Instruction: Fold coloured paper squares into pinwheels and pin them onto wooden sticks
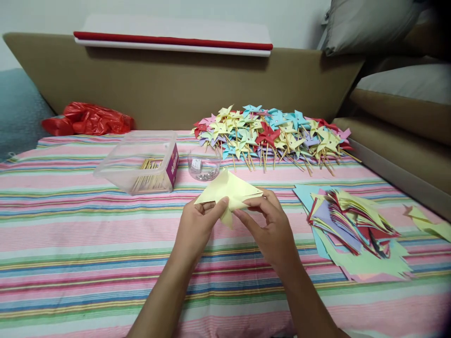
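A pale yellow paper pinwheel [225, 188], partly folded, is held up between both hands over the striped cloth. My left hand [201, 220] pinches it near the centre, thumb on top and fingers beneath. With thumb and fingers, my right hand [269, 223] grips a blade along the right side. Small holes show at the paper's right corner. Just beyond the hands stands a clear round tub [203, 166] with small metal pieces at its bottom. The fingers under the paper are partly hidden.
Many finished pinwheels on sticks [269, 136] lie piled at the back. A clear plastic box [141, 150] on its side holds wooden sticks [153, 173]. Cut paper sheets [355, 230] are stacked at right, beside a loose yellow piece [428, 225]. A red plastic bag [93, 118] lies back left.
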The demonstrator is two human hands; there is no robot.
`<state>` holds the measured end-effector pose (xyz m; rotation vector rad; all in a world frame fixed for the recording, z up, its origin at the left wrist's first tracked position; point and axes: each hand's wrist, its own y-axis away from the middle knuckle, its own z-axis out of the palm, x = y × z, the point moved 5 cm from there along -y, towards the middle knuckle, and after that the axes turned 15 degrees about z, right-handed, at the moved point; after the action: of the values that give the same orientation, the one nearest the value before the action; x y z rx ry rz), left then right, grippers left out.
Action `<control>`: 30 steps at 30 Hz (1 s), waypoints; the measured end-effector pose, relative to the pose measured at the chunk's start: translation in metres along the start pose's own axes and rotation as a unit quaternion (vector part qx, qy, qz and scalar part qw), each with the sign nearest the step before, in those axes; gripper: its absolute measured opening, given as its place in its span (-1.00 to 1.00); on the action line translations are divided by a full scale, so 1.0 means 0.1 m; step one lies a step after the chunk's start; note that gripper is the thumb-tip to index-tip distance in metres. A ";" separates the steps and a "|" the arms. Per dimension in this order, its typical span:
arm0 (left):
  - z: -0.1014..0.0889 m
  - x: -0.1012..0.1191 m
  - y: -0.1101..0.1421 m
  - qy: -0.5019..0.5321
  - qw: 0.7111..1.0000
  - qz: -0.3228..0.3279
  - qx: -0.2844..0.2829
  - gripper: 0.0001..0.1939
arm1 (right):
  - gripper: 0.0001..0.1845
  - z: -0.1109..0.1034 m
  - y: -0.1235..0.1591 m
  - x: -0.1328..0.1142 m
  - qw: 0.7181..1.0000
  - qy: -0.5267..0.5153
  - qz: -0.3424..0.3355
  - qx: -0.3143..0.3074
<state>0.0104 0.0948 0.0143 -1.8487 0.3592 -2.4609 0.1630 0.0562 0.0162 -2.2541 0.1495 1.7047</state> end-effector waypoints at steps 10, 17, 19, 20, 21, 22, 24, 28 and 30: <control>-0.02 0.06 0.01 -0.110 0.992 0.061 -0.015 -0.75 | -0.80 -0.03 0.02 -0.03 0.999 -0.012 -0.020 0.037; -0.02 0.16 0.00 -0.245 0.957 0.118 -0.105 -0.76 | -0.54 -0.17 -0.02 0.07 0.989 -0.093 0.096 0.056; 0.00 0.17 0.00 -0.266 0.945 0.130 -0.139 -0.79 | -0.66 -0.16 -0.03 0.08 0.989 -0.082 0.121 -0.005; 0.01 0.18 0.01 -0.272 0.941 0.134 -0.153 -0.79 | -0.72 -0.14 -0.03 0.07 0.988 -0.077 0.124 -0.042; 0.03 0.17 0.01 -0.276 0.937 0.135 -0.165 -0.79 | -0.76 -0.13 -0.02 0.06 0.987 -0.073 0.123 -0.076; 0.04 0.17 0.01 -0.277 0.935 0.134 -0.176 -0.78 | -0.78 -0.11 -0.02 0.04 0.985 -0.068 0.119 -0.101; 0.05 0.15 0.01 -0.277 0.932 0.121 -0.200 -0.75 | -0.79 -0.10 0.00 0.02 0.983 -0.058 0.113 -0.131; 0.05 0.08 0.02 -0.274 0.927 0.069 -0.246 -0.71 | -0.77 -0.09 0.01 0.03 0.980 -0.044 0.124 -0.151; 0.04 0.07 0.01 -0.258 0.934 0.048 -0.244 -0.70 | -0.76 -0.07 0.01 0.06 0.976 -0.063 0.144 -0.153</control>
<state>0.0124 0.0919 0.0213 -2.4835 1.0604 -1.8196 0.1708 0.0539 0.0120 -2.4235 0.2055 2.1464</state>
